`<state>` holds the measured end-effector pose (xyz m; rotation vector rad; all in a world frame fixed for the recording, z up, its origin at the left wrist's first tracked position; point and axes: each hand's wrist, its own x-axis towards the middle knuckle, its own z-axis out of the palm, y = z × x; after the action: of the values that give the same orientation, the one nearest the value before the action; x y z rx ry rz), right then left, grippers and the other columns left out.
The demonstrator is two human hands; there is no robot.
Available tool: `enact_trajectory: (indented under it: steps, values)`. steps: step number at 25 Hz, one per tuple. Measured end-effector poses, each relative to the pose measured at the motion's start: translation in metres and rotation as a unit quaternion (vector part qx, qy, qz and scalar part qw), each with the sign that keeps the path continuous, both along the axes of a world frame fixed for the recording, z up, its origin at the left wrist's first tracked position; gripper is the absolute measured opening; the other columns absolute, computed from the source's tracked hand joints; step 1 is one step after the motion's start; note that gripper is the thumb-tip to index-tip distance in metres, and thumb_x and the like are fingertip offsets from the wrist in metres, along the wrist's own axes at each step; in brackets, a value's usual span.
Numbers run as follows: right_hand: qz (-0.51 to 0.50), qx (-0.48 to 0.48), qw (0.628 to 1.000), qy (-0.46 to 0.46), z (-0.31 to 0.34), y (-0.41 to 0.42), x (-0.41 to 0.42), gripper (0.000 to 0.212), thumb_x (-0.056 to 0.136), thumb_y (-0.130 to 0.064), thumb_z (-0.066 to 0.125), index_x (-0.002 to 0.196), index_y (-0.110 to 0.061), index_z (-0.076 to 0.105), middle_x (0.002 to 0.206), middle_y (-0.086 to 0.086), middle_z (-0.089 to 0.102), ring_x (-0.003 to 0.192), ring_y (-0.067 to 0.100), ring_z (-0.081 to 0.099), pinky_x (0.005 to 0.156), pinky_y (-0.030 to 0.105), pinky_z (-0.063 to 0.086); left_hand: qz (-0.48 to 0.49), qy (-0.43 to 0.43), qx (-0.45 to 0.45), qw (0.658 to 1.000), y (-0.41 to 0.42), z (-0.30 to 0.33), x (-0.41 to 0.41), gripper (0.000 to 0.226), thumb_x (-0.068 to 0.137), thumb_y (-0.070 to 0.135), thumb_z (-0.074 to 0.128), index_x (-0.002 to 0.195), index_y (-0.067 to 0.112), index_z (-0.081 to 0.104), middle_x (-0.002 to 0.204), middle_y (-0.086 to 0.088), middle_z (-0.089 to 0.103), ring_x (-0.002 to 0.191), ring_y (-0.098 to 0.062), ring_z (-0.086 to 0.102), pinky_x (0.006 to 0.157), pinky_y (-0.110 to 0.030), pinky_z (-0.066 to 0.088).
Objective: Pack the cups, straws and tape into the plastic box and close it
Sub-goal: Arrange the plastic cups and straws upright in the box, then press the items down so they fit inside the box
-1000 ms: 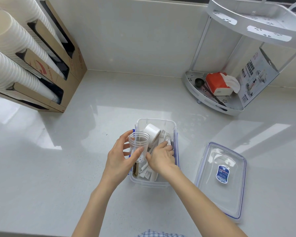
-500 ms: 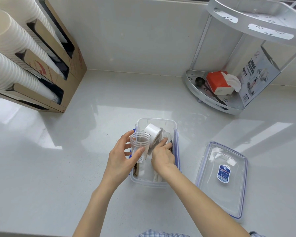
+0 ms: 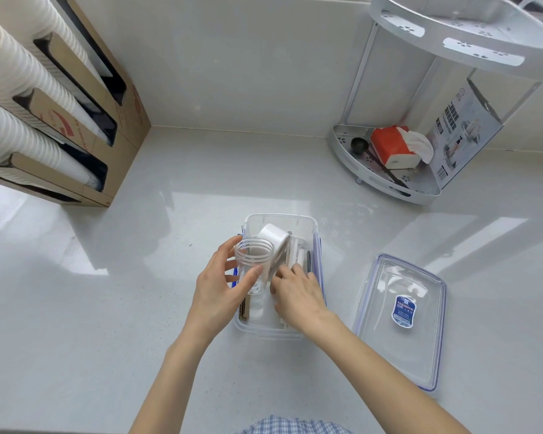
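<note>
The clear plastic box (image 3: 281, 218) with blue clips stands open on the white counter. My left hand (image 3: 215, 288) holds a stack of clear plastic cups (image 3: 254, 260) upright over the box's left side. A white tape roll (image 3: 271, 238) leans on edge inside the box, just behind the cups. My right hand (image 3: 297, 292) reaches into the box, its fingers pressing on white wrapped straws (image 3: 297, 256) along the right wall. Whether it grips them is hidden. The clear lid (image 3: 398, 321) with a blue label lies flat to the right of the box.
A cardboard dispenser (image 3: 76, 120) with stacks of white paper cups stands at the back left. A white corner shelf (image 3: 386, 180) at the back right holds a red tissue pack, a black scoop and a printed carton. A wall runs behind the counter.
My right hand has slid further back in the box, pushing the straws toward the right wall. The left hand keeps the cups almost still.
</note>
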<state>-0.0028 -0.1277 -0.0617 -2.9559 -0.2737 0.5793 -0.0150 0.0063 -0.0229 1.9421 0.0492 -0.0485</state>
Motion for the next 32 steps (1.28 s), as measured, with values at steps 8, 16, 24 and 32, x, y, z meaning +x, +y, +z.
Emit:
enact_trajectory:
  steps: [8,16,24,32]
  values:
    - [-0.059,0.112,0.992,0.024,0.013,-0.013,0.005,0.034,0.09,-0.01,0.041,0.121,-0.007,0.053,0.125,0.013,0.056,0.117,0.03,0.046,0.099,0.039,0.041,0.018,0.005,0.005,1.0,-0.003,0.003,0.0,0.048,0.081,0.021,0.063,0.125,0.021,0.045,0.115,0.007,0.051,0.092,-0.01,0.054,0.064,0.004,0.042]
    - [-0.142,0.484,0.863,-0.018,0.048,-0.032,0.0,0.013,0.086,-0.023,0.059,0.089,-0.036,0.061,0.105,-0.008,0.061,0.074,-0.005,0.055,0.07,0.012,0.042,-0.025,0.026,0.036,0.999,-0.017,-0.001,0.0,0.05,0.082,0.029,0.061,0.128,0.02,0.044,0.119,0.006,0.054,0.097,-0.011,0.054,0.076,-0.017,0.043]
    - [-0.111,0.398,0.911,0.002,0.021,-0.028,0.004,0.007,0.087,-0.021,0.057,0.085,-0.021,0.064,0.075,-0.005,0.057,0.066,0.005,0.049,0.062,0.003,0.038,-0.071,0.0,0.205,0.976,-0.013,-0.02,-0.002,0.045,0.086,0.028,0.055,0.129,0.018,0.046,0.132,-0.001,0.05,0.118,-0.021,0.04,0.096,-0.022,0.029]
    - [-0.105,0.343,0.93,0.084,0.01,-0.015,0.006,0.018,0.088,-0.024,0.055,0.098,-0.015,0.068,0.082,0.002,0.062,0.062,0.001,0.048,0.057,0.011,0.036,-0.083,-0.057,0.338,0.936,-0.008,-0.033,-0.004,0.029,0.089,0.025,0.049,0.116,0.026,0.058,0.115,0.008,0.062,0.103,-0.02,0.042,0.078,-0.024,0.02]
